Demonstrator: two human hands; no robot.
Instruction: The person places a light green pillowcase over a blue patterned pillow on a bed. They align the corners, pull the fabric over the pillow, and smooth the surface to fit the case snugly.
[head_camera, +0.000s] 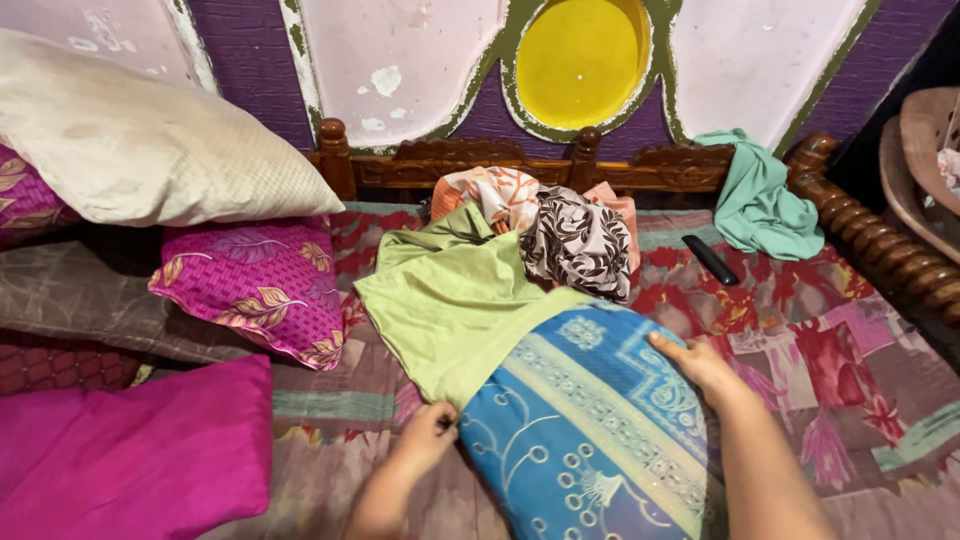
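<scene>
Left hand (425, 437) pinches the green cloth's (450, 300) edge; right hand (700, 365) lies flat on the blue pillow (590, 430), probably soft and light.

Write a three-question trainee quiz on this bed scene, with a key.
1. True or false: the right hand lies flat on the blue pillow.
2. What does the left hand pinch? A) green cloth B) remote C) white pillow
3. Fill in: the teal cloth hangs over the wooden ____.

Key: 1 true; 2 A; 3 headboard.
</scene>
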